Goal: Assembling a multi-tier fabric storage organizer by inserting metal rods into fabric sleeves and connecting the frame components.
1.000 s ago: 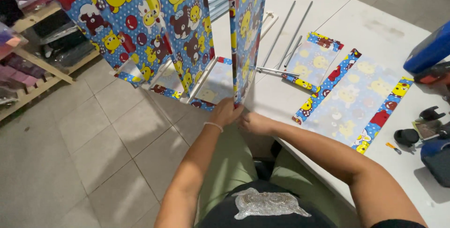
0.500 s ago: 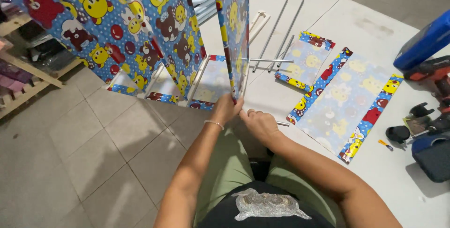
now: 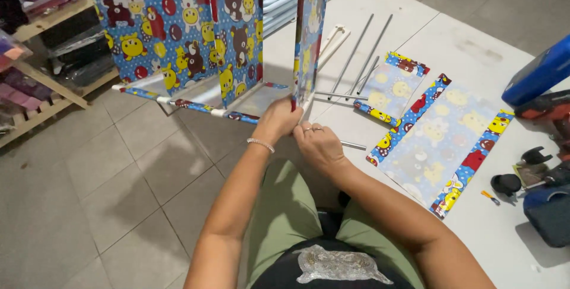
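A fabric wardrobe frame (image 3: 178,45) covered in blue cloth with cartoon bears and red dots stands on the floor in front of me. My left hand (image 3: 278,121), with a bracelet on the wrist, grips the bottom corner of its near upright panel (image 3: 310,33). My right hand (image 3: 319,145), wearing rings, is closed against the same corner just to the right. Both hands touch the cloth edge where the white tube joint sits.
Cloth shelf panels (image 3: 439,140) and loose metal rods (image 3: 356,57) lie on a white sheet to the right. A blue case (image 3: 537,78), a drill and small black parts (image 3: 507,183) sit at the far right. A wooden rack (image 3: 41,75) with packaged goods stands on the left.
The view has shifted slightly, so the frame sits further right and closer. Both hands have stayed at the panel's bottom corner, the right hand pressing closer to it.
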